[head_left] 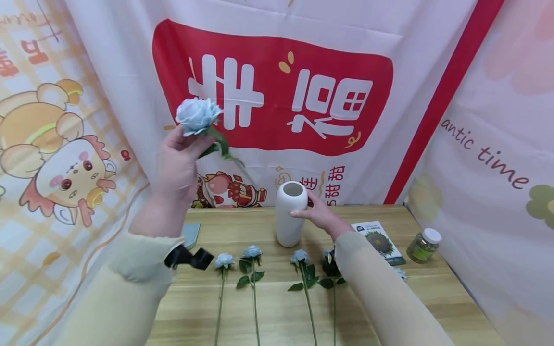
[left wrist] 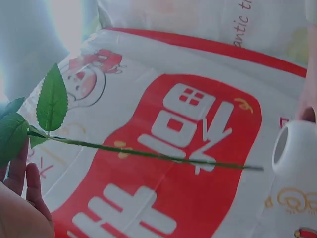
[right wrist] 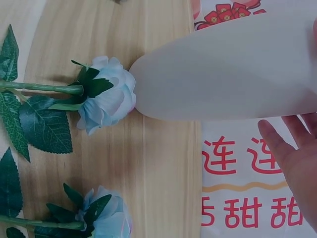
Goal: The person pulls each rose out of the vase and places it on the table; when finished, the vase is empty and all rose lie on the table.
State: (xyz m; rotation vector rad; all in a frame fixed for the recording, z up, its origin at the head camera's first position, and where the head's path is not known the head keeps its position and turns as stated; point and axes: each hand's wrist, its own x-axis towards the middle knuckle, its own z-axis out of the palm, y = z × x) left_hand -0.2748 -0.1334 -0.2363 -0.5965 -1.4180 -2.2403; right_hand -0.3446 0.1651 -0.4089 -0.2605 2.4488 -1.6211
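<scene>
Raised at the left of the head view, my left hand (head_left: 178, 161) pinches a pale blue artificial rose (head_left: 197, 115) just below its bloom. In the left wrist view the rose's green stem (left wrist: 148, 151) extends from the leaves toward the vase, its tip short of the mouth; the bloom is out of that view. A white vase (head_left: 289, 221) stands upright on the wooden table (head_left: 235, 230), tilted slightly at most. My right hand (head_left: 321, 214) grips the vase's upper right side, thumb in front; the right wrist view shows its fingers (right wrist: 270, 136) against the wall.
Several blue roses, including one left of centre (head_left: 224, 261) and one before the vase (head_left: 300, 256), lie with stems toward me. To the right are a sunflower-printed packet (head_left: 378, 241) and a white-lidded jar (head_left: 424, 246). A printed cloth (head_left: 346, 29) hangs behind.
</scene>
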